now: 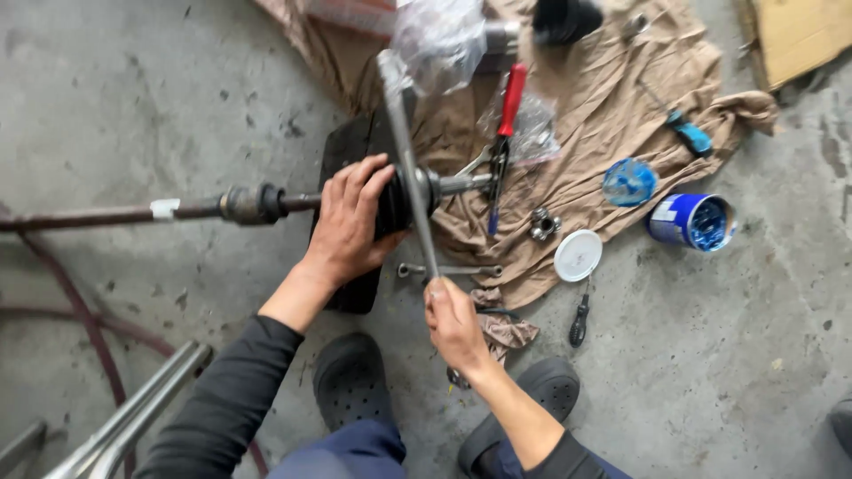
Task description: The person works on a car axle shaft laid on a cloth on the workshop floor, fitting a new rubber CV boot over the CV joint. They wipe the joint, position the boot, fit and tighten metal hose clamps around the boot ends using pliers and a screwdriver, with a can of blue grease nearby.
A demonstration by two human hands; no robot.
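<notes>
Steadying needed: left hand point(353, 215) clamped over black rubber boot point(393, 202) on axle shaft point(106, 214), at cloth's point(586, 115) left edge. Long metal bar point(410, 173) gripped low by right hand point(454, 324); best kept square, boot held firm.

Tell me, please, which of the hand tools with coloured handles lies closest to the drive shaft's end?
The red-handled pliers: their jaws lie beside the shaft's splined end on the brown cloth. The blue-handled screwdriver lies far right on the cloth, the black-handled screwdriver on the concrete floor.
</notes>
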